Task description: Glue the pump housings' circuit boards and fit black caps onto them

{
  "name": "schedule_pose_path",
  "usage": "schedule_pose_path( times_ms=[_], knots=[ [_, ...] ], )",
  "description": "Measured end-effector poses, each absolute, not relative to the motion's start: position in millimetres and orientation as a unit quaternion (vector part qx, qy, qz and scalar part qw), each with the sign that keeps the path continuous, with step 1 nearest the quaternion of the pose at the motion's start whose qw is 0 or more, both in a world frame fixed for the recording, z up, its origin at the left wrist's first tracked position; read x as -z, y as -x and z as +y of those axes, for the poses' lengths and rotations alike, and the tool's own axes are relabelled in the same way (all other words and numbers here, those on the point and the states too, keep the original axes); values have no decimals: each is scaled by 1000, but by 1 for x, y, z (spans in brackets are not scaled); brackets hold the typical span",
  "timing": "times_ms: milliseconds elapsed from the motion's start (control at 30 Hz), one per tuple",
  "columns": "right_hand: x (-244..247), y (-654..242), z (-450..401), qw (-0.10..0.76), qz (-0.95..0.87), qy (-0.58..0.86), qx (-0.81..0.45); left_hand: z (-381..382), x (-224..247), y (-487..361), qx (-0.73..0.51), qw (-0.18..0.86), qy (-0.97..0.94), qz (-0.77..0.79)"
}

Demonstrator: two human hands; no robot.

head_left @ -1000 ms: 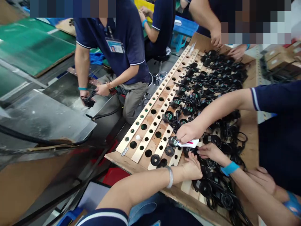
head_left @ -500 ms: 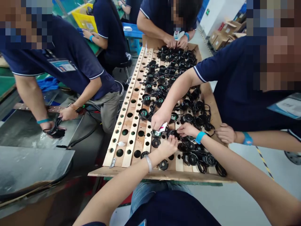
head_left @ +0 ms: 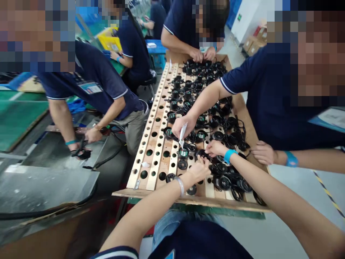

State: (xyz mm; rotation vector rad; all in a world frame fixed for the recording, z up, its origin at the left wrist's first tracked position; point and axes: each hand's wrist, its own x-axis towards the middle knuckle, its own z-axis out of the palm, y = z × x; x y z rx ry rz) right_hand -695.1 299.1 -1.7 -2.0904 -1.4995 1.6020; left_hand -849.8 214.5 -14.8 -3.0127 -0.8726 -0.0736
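Observation:
My left hand (head_left: 199, 169), with a pale bracelet on the wrist, has its fingers curled together at the lower edge of a black round housing (head_left: 202, 154). On the other side, my right hand (head_left: 216, 148), wearing a blue wristband, pinches the same housing at its right edge; the fingertips partly hide it. A co-worker's hand (head_left: 184, 126) holds a white tube (head_left: 183, 135), its tip pointing down at a round housing with a green board (head_left: 183, 153) just left of my hands. Below lie loose black round caps (head_left: 191, 189).
The wooden rack (head_left: 159, 163) has rows of holes and raised wooden strips. Black housings with coiled cables (head_left: 225, 182) crowd its right side. A co-worker's other hand (head_left: 261, 152) rests on the right edge. Another person works at the far end; one at left handles a black cable (head_left: 81, 153).
The view has shifted, so the rack sits farther right. The co-worker's white tube has tilted upright over the green-board housing. My hands stay at the black round housing.

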Motion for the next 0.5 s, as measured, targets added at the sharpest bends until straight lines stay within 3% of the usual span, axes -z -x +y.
schedule_pose_path(
  times_ms=[333, 500],
  knots=[
    [-4, 692, 294, 32, -541, 659, -522, 215, -20, 862, 41, -116, 927, -354],
    [-3, 694, 298, 30, -541, 659, -521, 190, -67, 939, 50, -187, 872, -450]
  ],
)
